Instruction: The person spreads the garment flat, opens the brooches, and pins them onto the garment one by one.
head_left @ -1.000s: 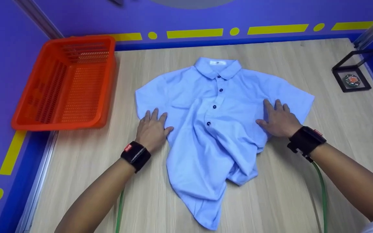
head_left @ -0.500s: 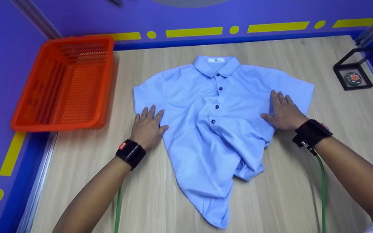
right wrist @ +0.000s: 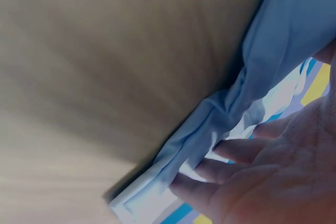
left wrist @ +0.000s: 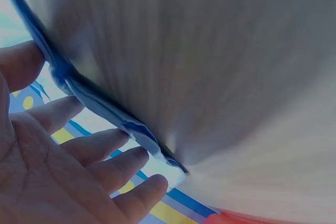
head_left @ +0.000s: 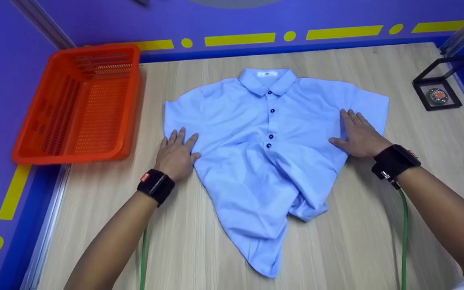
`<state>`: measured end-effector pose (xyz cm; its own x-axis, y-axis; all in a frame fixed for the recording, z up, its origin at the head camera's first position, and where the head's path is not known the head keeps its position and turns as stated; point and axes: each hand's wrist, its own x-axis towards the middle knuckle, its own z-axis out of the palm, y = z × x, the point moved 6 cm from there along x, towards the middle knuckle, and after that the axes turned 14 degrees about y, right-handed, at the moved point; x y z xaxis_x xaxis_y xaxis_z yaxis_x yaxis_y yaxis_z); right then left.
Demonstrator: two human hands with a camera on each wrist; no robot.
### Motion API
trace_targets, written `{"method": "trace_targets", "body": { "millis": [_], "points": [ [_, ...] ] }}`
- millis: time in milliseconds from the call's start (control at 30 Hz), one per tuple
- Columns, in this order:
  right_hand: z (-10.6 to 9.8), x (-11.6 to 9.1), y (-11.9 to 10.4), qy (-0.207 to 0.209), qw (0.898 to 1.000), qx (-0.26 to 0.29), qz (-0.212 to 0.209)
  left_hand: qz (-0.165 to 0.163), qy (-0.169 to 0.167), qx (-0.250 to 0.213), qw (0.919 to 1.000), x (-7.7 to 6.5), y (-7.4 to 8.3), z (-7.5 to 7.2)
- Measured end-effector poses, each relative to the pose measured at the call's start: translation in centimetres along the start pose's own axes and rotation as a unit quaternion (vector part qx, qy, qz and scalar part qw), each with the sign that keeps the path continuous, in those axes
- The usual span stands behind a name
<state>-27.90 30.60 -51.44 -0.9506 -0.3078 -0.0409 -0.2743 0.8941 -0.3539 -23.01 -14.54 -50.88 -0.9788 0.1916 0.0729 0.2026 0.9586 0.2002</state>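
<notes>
Left hand (head_left: 175, 157) and right hand (head_left: 361, 137) sit a little wider apart than half a second ago. Between them the light-blue short-sleeved shirt (head_left: 248, 173) lies flatter along its sides, its lower two visible buttons (head_left: 268, 145) closer together.

Far left: orange-red perforated plastic basket (head_left: 71, 159), at the left edge of the wood-grain bench (head_left: 336, 249).

Left hand: grip spread, fingers straight, touching the shirt's side edge just below the sleeve. Black wristband (head_left: 156, 186) with small red tag (head_left: 145, 177), letters too small to read. Green cable (head_left: 143, 257) trails towards the person.

Centre: shirt front-up on the bench. Long axis runs collar to tail, tail towards the person, roughly square across the line joining the hands. Key relation, as judged: shirt lies right of the left grip, left of the right grip; both touch, so neither is nearer, though the bunched lower fold (head_left: 302, 205) sits closer to the right. White neck label (head_left: 267, 74): dark mark, unreadable.

Right hand: grip flat, fingers extended, thumb out, on the opposite side edge below the sleeve. Second black wristband (head_left: 395, 162); its red tag (head_left: 413, 154) also illegible.

Far right: black display frame (head_left: 443, 107), round badge (head_left: 438, 96) inside; lettering indistinct.
</notes>
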Motion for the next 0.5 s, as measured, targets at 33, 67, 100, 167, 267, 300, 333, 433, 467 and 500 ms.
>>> {"method": "trace_targets", "body": {
  "millis": [33, 67, 100, 167, 267, 300, 333, 433, 467, 500],
  "points": [
    [0.0, 0.0, 0.1, 0.000, 1.000, 0.001, -0.001, -0.001, -0.003, 0.000, 1.0000, 0.1, -0.2, 0.0],
    [0.0, 0.1, 0.2, 0.000, 1.000, 0.001, -0.002, -0.003, -0.006, -0.001, 1.0000, 0.1, -0.3, -0.1],
    [-0.1, 0.1, 0.3, 0.000, 1.000, 0.002, -0.002, -0.004, -0.009, -0.003, 0.9999, 0.2, -0.4, -0.1],
    [-0.1, 0.1, 0.5, 0.002, 1.000, 0.006, -0.003, -0.007, -0.014, -0.009, 0.9998, 0.3, -0.6, -0.1],
    [-0.4, 0.1, 0.5, 0.012, 1.000, 0.014, -0.003, -0.010, -0.014, -0.018, 0.9997, 0.4, -0.8, -0.2],
    [-0.5, 0.0, 0.5, 0.017, 1.000, 0.019, -0.003, -0.010, -0.012, -0.019, 0.9997, 0.4, -0.8, -0.2],
    [-0.6, -0.1, 0.5, 0.023, 0.999, 0.023, -0.005, -0.009, -0.008, -0.020, 0.9997, 0.4, -0.7, -0.3],
    [-1.3, -0.6, 0.3, 0.045, 0.998, 0.034, -0.010, 0.004, 0.014, -0.021, 0.9997, 0.1, 0.2, -0.6],
    [-1.6, -0.9, 0.2, 0.051, 0.998, 0.037, -0.012, 0.010, 0.024, -0.022, 0.9994, 0.0, 0.7, -0.8],
    [-1.8, -1.1, 0.1, 0.057, 0.997, 0.040, -0.013, 0.020, 0.035, -0.023, 0.9989, -0.2, 1.2, -1.0]
  ]
}}
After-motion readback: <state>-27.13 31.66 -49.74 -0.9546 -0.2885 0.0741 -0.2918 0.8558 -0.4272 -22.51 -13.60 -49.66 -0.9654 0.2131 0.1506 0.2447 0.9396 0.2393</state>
